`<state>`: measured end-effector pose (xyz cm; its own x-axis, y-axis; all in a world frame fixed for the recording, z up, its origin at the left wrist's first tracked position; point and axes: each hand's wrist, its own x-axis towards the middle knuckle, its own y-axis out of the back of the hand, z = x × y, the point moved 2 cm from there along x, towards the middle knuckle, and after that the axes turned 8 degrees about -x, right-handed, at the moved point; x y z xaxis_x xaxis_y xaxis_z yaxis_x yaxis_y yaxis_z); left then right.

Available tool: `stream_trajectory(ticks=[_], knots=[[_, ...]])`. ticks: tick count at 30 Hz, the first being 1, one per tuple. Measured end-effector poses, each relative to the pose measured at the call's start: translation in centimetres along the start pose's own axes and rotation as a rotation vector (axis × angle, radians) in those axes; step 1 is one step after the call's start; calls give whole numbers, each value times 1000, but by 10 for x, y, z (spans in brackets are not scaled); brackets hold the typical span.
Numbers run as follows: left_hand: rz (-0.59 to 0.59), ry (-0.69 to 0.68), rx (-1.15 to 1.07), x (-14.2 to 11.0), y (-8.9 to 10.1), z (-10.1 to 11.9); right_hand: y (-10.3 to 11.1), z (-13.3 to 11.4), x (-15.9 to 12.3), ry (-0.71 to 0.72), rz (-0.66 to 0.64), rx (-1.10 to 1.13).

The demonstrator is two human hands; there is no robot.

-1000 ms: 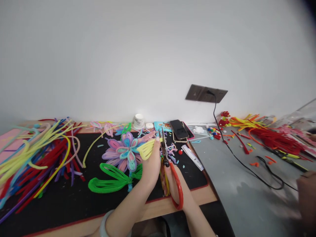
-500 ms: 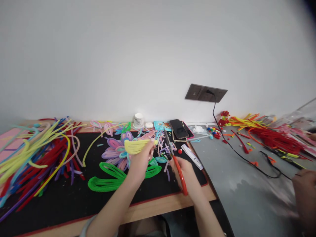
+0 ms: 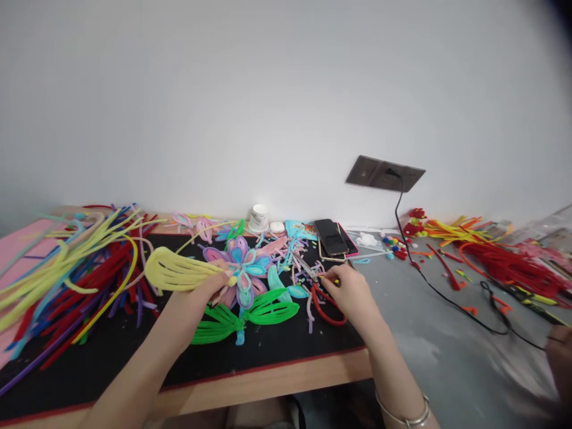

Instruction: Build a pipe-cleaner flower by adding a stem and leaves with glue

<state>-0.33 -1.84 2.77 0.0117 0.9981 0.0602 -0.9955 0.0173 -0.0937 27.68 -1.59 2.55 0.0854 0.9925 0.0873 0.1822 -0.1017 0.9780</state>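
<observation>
My left hand [image 3: 210,285] pinches a pale yellow pipe-cleaner petal [image 3: 179,271] by its gathered end, its loops fanning out to the left. Behind that hand lies a purple, pink and blue pipe-cleaner flower [image 3: 243,268]. Green pipe-cleaner leaves [image 3: 272,308] spread from its blue stem [image 3: 240,335]. To the right, my right hand [image 3: 351,289] has its fingertips closed at the joint of the red-handled scissors [image 3: 328,313]. The scissors rest on the black mat, blades pointing away among cut pieces; the exact finger contact is partly hidden.
A heap of coloured pipe cleaners [image 3: 89,268] lies at the left. Along the wall stand a paper cup [image 3: 258,218] and phones [image 3: 331,237]. A black cable [image 3: 440,301] crosses the grey table at right, near red pipe cleaners [image 3: 504,265] and another person's hand [image 3: 559,354].
My left hand has carried the yellow petal leftward, away from the blades. My right hand has lowered the scissors onto the mat and its fingers have left the handle loops. The view shifted slightly.
</observation>
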Motion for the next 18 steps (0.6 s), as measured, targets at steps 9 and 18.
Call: stream_trajectory(ticks=[9,18], knots=[[-60,120,32,-1,-3,1,-32,-54,19,177,-377,75],[-36,96,-142,15,-2,-12,-3,-24,24,-25,-272,739]])
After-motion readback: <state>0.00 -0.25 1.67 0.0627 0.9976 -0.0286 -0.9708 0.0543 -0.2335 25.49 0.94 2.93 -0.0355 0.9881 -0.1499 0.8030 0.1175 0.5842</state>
